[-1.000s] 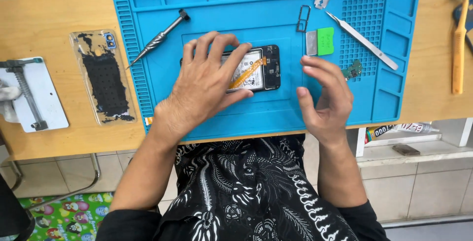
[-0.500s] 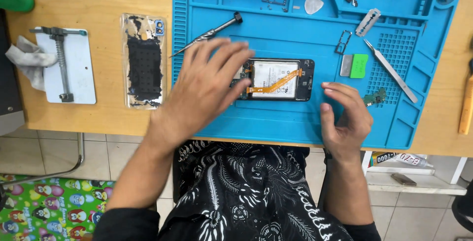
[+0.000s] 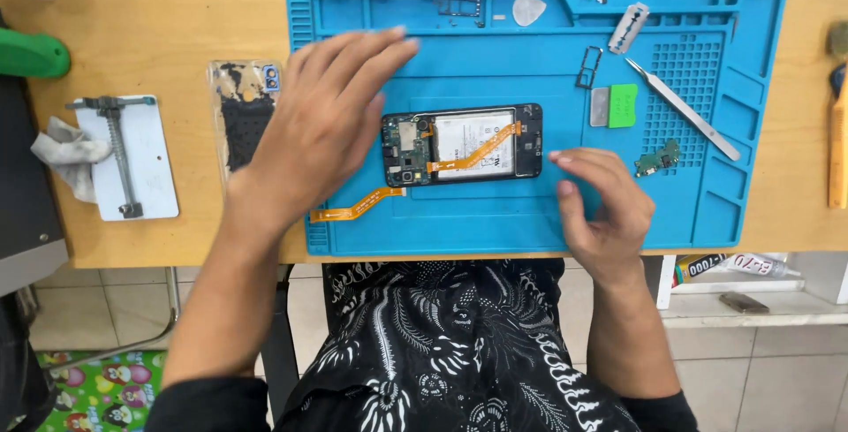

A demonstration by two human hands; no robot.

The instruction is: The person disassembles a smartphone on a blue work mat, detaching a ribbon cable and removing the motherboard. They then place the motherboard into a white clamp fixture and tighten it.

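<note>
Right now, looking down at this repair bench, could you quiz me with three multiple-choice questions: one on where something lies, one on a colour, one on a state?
1. Where do the tweezers lie?
A. right part of the blue mat
B. on the bare wood left of the mat
C. in the left hand

2. What colour is the loose flex cable by the opened phone?
A. green
B. orange
C. white

3. What state is the phone in?
A. back closed
B. back off, battery and board showing
C. wrapped in cloth

Answers: 1 A, they rest on the mat's gridded area, right of the phone. 2 B, an orange strip lies at the phone's lower left. 3 B, its insides are exposed between the left hand and the right hand.
</note>
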